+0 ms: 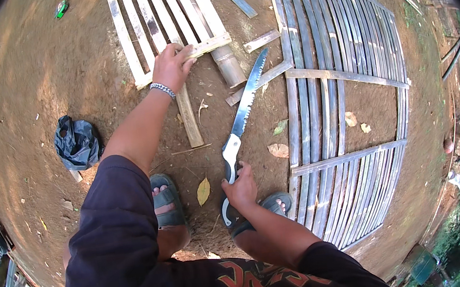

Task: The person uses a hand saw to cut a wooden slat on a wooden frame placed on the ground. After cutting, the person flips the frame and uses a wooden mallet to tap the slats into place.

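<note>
My right hand is wrapped round the dark grip of a pruning saw. Its long toothed blade points away from me, tilted to the right, and touches no slat that I can make out. Farther off, my left hand has its fingers closed on the near crosspiece of a pale slatted bamboo panel. Under that panel lies a thick bamboo pole, its near end sticking out. A flat bamboo strip extends toward me from beneath my left hand.
To the right lies a large grey bamboo slat panel. Short bamboo offcuts are scattered between the panels. A black plastic bag rests on the dirt at left, and a green tape measure lies far left. My sandalled feet stand close by.
</note>
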Demonstrator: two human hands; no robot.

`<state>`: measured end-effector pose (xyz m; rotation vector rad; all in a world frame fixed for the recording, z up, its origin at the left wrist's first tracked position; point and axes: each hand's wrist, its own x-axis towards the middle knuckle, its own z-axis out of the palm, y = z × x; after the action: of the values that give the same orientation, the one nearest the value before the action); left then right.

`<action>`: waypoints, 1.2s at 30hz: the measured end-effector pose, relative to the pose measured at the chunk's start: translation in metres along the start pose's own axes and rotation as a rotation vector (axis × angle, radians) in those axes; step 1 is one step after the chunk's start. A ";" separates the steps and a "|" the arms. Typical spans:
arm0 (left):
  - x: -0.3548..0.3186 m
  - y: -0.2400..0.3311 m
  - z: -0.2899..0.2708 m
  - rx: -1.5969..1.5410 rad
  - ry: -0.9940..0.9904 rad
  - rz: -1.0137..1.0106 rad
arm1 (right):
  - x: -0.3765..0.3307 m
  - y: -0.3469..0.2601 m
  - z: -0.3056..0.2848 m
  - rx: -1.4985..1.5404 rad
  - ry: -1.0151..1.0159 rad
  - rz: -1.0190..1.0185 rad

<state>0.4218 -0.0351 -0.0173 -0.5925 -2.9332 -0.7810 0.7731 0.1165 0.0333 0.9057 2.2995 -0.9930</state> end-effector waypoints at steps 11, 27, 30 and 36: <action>0.011 0.007 -0.002 -0.024 0.172 0.153 | 0.005 0.033 -0.023 0.669 -0.045 -0.046; 0.070 0.014 0.029 -0.052 0.010 -0.009 | 0.041 -0.016 -0.085 0.772 -0.115 -0.192; 0.066 0.010 0.034 -0.129 0.072 0.013 | 0.035 -0.028 -0.084 0.876 -0.157 -0.135; 0.072 -0.010 0.032 -0.474 0.074 0.001 | 0.042 -0.031 -0.087 0.871 -0.165 -0.150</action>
<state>0.3526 -0.0024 -0.0395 -0.5698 -2.6809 -1.4790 0.7090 0.1825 0.0749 0.9013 1.7822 -2.1183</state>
